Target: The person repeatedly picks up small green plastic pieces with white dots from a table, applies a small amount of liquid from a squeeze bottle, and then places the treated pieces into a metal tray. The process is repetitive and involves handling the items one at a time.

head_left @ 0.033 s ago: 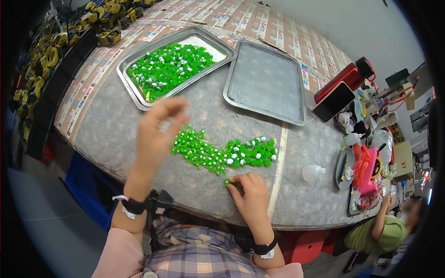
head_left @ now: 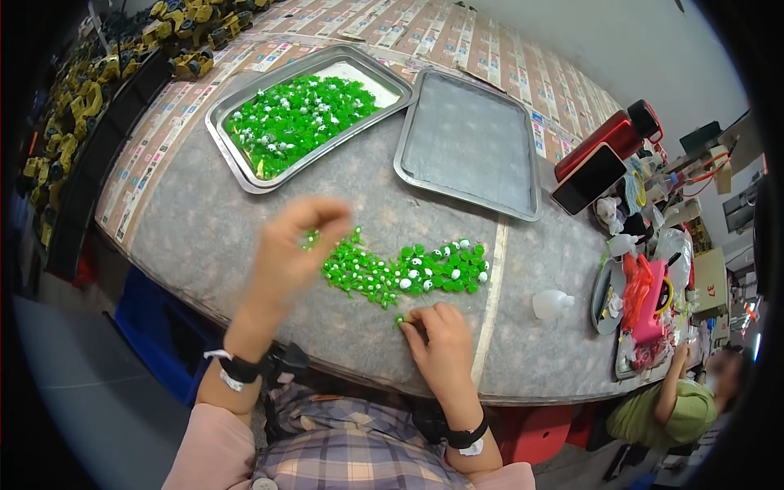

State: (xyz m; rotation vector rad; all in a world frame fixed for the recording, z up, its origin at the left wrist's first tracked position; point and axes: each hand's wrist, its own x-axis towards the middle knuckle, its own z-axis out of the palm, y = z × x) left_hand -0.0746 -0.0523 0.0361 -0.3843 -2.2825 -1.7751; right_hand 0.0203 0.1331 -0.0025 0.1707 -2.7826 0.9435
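Note:
My right hand (head_left: 437, 339) rests low over the near part of the table, thumb and forefinger pinched on a small green piece with a pale spot (head_left: 399, 321). Above the left end of a pile hovers my left hand (head_left: 298, 245), its fingers curled and smeared by motion; whether it holds anything does not show. That pile is of small green pieces with whitish dots (head_left: 359, 273). Touching its right end lies a cluster of larger green pieces with white-and-black, eye-like balls (head_left: 445, 268).
A metal tray (head_left: 245, 184) holds many green pieces and white balls; a second metal tray (head_left: 535, 208) adjoins it. Rightward are a white squeeze bottle (head_left: 553, 304), a phone (head_left: 590, 178), a red bottle (head_left: 600, 145) and a pink container (head_left: 649, 302). A person in green (head_left: 674, 416) sits beyond.
My left hand has moved right and slightly nearer to me, over the left end of the small pieces. My right hand stays in place with its green piece.

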